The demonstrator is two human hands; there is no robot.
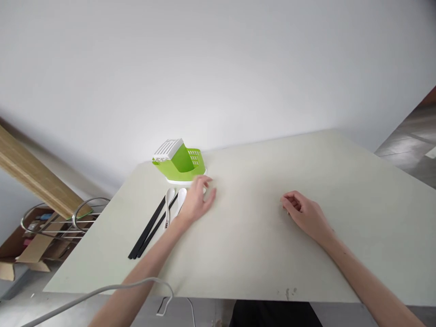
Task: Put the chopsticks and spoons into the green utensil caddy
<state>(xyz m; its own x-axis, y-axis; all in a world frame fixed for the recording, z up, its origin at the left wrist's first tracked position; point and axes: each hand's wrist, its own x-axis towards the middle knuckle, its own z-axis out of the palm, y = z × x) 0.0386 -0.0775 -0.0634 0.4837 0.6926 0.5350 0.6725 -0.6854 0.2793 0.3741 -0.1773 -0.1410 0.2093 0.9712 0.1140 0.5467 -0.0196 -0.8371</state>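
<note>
Fingers [206,178] of your left hand [195,200] stood spread from the thumb in a loose curve just in front of the green-and-white holder [180,174], which sat near the wall at the back left of the tabletop [252,236]. Whether they touched its base could not be told, and a small white shape [204,190] between fingers and thumb was too covered to identify. Your right hand [304,212], well apart to the right, had its fingers curled inward with the thumb near the index finger; whether the tips met could not be made out. Both forearms reached forward from the lower edge, where they were cut off, the left one crossed by a gray cable [136,283]. Beside your left wrist lay two white spoons [169,200], the farther-right handle partly hidden, and black chopsticks [146,232].
</note>
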